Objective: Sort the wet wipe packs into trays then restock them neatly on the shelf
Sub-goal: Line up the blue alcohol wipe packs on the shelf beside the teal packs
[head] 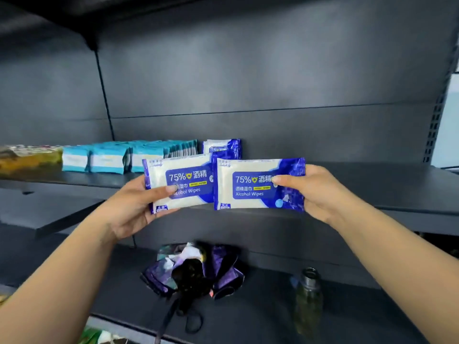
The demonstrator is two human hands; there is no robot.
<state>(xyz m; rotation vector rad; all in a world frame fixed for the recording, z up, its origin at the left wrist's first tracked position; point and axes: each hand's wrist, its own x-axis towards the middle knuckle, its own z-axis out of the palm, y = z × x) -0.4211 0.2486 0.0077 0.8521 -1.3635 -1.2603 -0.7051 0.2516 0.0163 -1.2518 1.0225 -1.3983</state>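
Note:
I hold two blue-and-white alcohol wipe packs in front of the dark shelf (372,189). My left hand (135,204) grips the left pack (181,180) by its left end, thumb on the front. My right hand (320,192) grips the right pack (250,184) by its right end. The right pack's edge overlaps the left one. Behind them, more blue-and-white packs (223,147) stand upright on the shelf against the back panel. A row of teal-and-white wipe packs (124,155) stands to their left.
A yellowish-green pack (27,157) lies at the shelf's far left. On the lower shelf sit a folded purple umbrella (193,269) with a black strap and a glass bottle (308,301). The shelf's right part is bare. No tray is in view.

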